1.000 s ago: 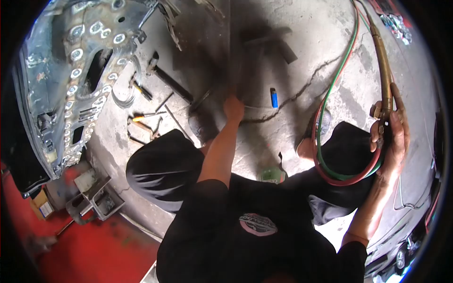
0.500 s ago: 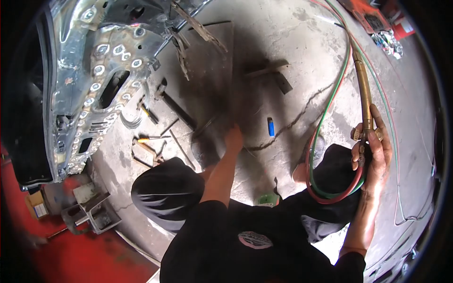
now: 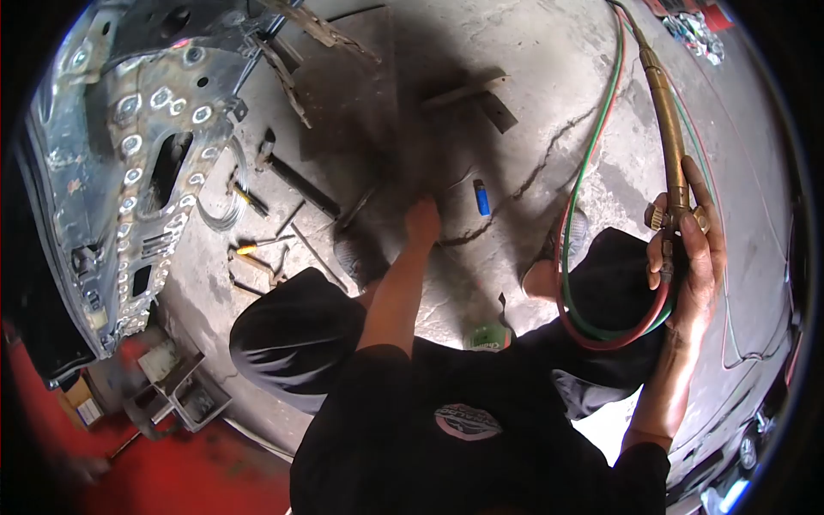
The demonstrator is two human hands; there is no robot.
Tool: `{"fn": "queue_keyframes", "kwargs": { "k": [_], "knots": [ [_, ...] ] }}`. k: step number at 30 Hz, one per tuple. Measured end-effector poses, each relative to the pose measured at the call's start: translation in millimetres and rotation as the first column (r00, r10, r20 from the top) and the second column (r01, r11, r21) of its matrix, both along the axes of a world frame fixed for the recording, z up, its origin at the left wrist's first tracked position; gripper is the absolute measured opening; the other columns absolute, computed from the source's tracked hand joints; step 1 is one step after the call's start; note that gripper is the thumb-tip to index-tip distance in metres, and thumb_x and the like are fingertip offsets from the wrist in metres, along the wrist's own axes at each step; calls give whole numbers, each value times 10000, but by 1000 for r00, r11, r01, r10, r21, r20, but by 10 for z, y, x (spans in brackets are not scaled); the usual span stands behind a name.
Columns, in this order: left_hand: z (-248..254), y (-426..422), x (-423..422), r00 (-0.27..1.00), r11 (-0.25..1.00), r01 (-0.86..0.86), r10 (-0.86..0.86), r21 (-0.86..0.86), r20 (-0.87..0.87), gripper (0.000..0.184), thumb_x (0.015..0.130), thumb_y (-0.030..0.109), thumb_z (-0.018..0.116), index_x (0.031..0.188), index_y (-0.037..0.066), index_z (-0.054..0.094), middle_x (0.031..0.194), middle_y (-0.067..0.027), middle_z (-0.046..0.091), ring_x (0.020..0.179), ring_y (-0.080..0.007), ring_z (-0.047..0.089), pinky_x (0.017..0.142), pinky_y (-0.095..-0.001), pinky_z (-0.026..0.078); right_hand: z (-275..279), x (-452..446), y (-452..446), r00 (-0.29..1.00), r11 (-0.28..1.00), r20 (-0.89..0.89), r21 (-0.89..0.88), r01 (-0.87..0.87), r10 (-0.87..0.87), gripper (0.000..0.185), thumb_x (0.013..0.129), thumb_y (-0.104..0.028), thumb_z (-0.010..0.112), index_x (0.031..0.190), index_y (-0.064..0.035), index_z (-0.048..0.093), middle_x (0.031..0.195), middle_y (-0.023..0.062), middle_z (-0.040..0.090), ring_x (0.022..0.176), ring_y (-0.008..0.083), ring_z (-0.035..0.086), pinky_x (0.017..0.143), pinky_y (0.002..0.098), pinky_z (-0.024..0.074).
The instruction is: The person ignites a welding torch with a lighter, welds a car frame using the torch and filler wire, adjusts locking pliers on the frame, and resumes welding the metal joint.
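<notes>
In my right hand (image 3: 693, 249) is a brass gas torch (image 3: 663, 120). My fingers wrap its lower body by the valve knobs, and its neck points away from me. A red and green hose pair (image 3: 592, 339) loops from its base over my right knee. My left hand (image 3: 423, 219) reaches down between my knees, low over the shadowed floor. It looks closed, but its fingertips are lost in the dark, so what they hold is unclear. A short piece of thin wire (image 3: 463, 178) shows just beyond it. A blue lighter (image 3: 482, 199) lies to its right.
At left stands a welded sheet-metal panel (image 3: 129, 172). Near it lie a hammer (image 3: 300, 184), a yellow-handled tool (image 3: 246, 250) and coiled wire (image 3: 225, 210). Angled metal pieces (image 3: 468, 93) lie ahead. A green can (image 3: 487, 337) sits between my feet, and a grey metal box (image 3: 197, 399) is lower left.
The view has shifted slightly, so the floor items and panel appear higher and further left. My right hand keeps its grip on the torch. The left hand stays low near the lighter.
</notes>
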State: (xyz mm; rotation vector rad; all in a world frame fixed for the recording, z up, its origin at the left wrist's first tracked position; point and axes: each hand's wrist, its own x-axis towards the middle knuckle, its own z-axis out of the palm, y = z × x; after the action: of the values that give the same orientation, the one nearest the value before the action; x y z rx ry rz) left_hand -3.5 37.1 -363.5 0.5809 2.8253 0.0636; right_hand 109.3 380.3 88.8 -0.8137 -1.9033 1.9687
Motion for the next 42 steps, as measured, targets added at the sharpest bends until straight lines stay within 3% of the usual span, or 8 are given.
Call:
{"fn": "queue_keyframes", "kwargs": {
  "k": [8, 11, 14, 25, 31, 34, 38, 42],
  "knots": [
    [608, -91, -201, 958, 873, -284, 250, 397, 137, 367, 948, 202, 713, 1178, -78, 655, 960, -219, 722, 824, -345, 740, 721, -452, 618, 21, -81, -6, 999, 999, 21, -18, -40, 40, 739, 984, -356, 651, 1547, 67, 429, 976, 122, 672, 567, 88, 600, 430, 194, 441],
    [864, -233, -312, 553, 214, -826, 122, 522, 825, 318, 989, 158, 677, 1193, -84, 648, 967, -163, 734, 841, -274, 738, 747, -424, 613, 31, -90, -33, 999, 999, -6, 5, -53, 53, 733, 985, -345, 645, 1548, 69, 427, 972, 120, 671, 554, 91, 592, 432, 196, 442],
    [1294, -171, -248, 438, -1, -898, 108, 441, 893, 272, 1011, 132, 658, 1192, -71, 656, 959, -116, 730, 871, -221, 724, 766, -396, 607, 83, -83, -89, 996, 997, -43, -11, -75, 74, 706, 992, -317, 634, 1547, 67, 428, 966, 123, 671, 542, 97, 584, 434, 202, 444],
    [1067, 304, 465, 677, 534, -665, 136, 522, 723, 208, 857, 91, 662, 968, -29, 790, 793, -115, 759, 676, -181, 666, 650, -360, 535, 109, 139, -165, 984, 988, -89, -4, -153, 152, 731, 975, -265, 661, 1590, 18, 385, 933, 103, 647, 535, 120, 585, 438, 242, 462],
    [855, 393, 623, 681, 395, -725, 294, 563, 671, 218, 823, 109, 635, 908, -26, 783, 803, -190, 755, 720, -293, 726, 693, -406, 550, 102, 313, -332, 963, 963, -81, 101, -249, 258, 716, 989, -286, 657, 1583, 17, 398, 932, 98, 654, 541, 120, 599, 448, 241, 478],
    [-454, 378, 657, 764, 334, -580, 540, 743, 354, 253, 822, 104, 636, 991, -19, 779, 873, -203, 762, 795, -317, 738, 719, -431, 550, 41, 359, -597, 957, 960, -89, 88, -267, 275, 735, 983, -295, 699, 1587, 1, 404, 938, 92, 664, 544, 102, 589, 438, 231, 468],
    [553, 78, 602, 597, 387, -802, 560, 456, 575, 215, 867, 100, 641, 981, -37, 760, 806, -181, 733, 756, -318, 725, 676, -434, 537, -152, 420, -927, 902, 917, -166, 99, -388, 399, 655, 997, -87, 683, 1603, -80, 434, 984, 49, 668, 620, 68, 581, 513, 219, 478],
    [1998, 82, 477, 584, -137, -763, 272, 632, 765, 131, 872, 66, 638, 881, -21, 736, 684, -115, 670, 606, -248, 666, 559, -390, 493, -211, 374, -1252, 860, 836, -34, 257, -485, 509, 645, 891, 2, 682, 1520, -39, 544, 1076, 84, 695, 828, 159, 645, 776, 304, 552]
  ]
}}
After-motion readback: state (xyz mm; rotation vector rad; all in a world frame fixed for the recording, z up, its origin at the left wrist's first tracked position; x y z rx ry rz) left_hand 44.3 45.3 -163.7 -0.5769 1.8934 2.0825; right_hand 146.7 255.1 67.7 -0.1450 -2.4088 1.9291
